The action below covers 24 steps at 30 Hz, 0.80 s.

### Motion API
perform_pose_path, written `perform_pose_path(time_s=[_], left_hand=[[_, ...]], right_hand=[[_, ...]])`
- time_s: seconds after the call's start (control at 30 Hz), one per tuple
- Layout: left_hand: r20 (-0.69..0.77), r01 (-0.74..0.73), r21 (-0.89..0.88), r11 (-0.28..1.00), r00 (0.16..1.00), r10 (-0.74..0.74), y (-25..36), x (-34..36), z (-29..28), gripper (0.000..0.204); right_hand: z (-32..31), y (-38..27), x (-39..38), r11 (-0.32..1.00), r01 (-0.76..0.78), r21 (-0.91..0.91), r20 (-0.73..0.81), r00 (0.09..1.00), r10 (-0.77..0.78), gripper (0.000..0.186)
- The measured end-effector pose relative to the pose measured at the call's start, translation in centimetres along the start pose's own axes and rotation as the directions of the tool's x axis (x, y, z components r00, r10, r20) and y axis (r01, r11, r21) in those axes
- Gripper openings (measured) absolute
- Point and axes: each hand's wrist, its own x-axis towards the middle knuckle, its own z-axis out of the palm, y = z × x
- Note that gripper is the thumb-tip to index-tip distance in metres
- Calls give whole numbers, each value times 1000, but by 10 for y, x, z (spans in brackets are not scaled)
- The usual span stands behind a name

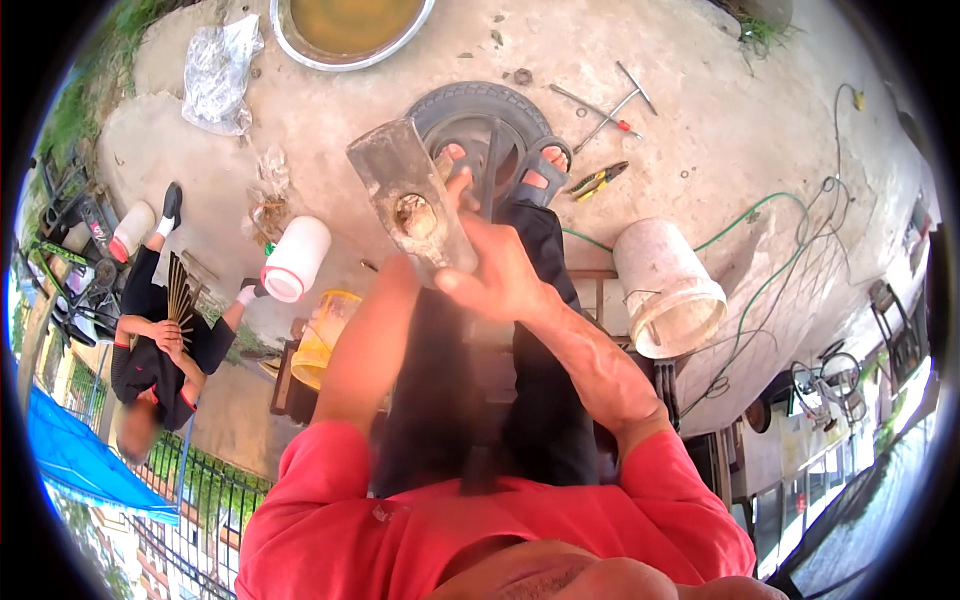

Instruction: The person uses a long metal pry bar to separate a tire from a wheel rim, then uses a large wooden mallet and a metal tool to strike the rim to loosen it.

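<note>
Close below my head is a worn, grey-brown hammer head [378, 170], a heavy rectangular block. The end of a wooden handle [416, 214] shows in its round eye. At the block's lower right edge, my right hand [495, 262] grips it, thumb along the near edge. My left forearm [368, 345] runs up behind the block, which hides the left hand, so its grip does not show. Beneath lies a small wheel with a black tyre [470, 98]. My sandalled feet [540, 175] rest at the wheel, one on each side.
Right of the wheel lie pliers [600, 181] and a cross-shaped wrench [609, 120]. A white bucket [660, 265] stands right, a yellow bucket [325, 340] left, near a white tub [300, 250]. A basin [425, 42] holds brownish water. A seated person [160, 365] holds a fan. A green hose [765, 200] crosses right.
</note>
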Motion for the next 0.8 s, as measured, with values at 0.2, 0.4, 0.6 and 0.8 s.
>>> perform_pose_path(time_s=[0.2, 0.4, 0.6, 0.8], left_hand=[[300, -127, -255, 959, 932, 203, 98, -45, -11, 36], [598, -552, 461, 695, 771, 216, 118, -7, -22, 39], [176, -151, 409, 900, 981, 84, 138, -79, 6, 17], [-152, -141, 358, 923, 966, 207, 113, -117, -29, 25]], right_hand=[[-16, -13, 4, 994, -108, 28, -41, 993, 109, 53], [-9, -23, 18, 998, -61, -33, -39, 997, 59, 54], [-20, -3, 7, 918, -158, 364, 46, 987, 152, 73], [2, 7, 10, 954, 253, 160, -86, 967, -242, 83]])
